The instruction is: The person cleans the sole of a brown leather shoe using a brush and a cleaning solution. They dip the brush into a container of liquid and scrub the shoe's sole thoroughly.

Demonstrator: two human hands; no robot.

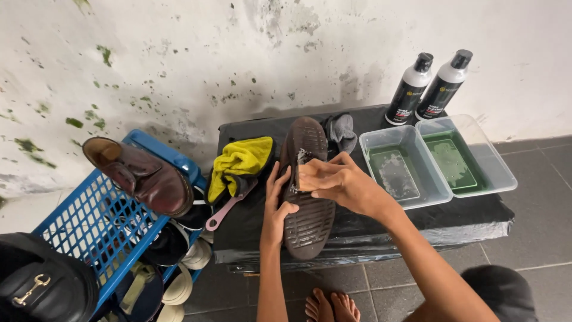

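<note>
**Desk:** What does the frame show?

**Photographer:** A person scrubs the sole of a dark brown shoe (pixel 307 189) turned sole-up on a worktop (pixel 476 211) wrapped in black sheeting. The left hand (pixel 276 206) steadies the shoe from its side, thumb hooked over the tread, fingers closed round the edge. The right hand (pixel 339 182) is pressed together around a small brush (pixel 302 160), its bristles touching the sole just beyond the fingertips.

**Desk:** And around the hands?

**Photographer:** To the right of the right grip sit two clear tubs (pixel 438 161) holding shallow greenish water, with two cleaner bottles (pixel 428 86) standing behind them. Left of the left grip lies a yellow cloth (pixel 238 164) over a pink-handled tool (pixel 225 209); farther left, a blue basket (pixel 89 229) carries a reddish-brown loafer (pixel 143 176). A grey cloth (pixel 342 132) lies just past the shoe's toe.

**Desk:** Any read on technique?

**Photographer:** To my eye, short strokes along the tread grooves work best, with the left grip keeping the shoe flat so it cannot rock or slide off the worktop edge.
</note>
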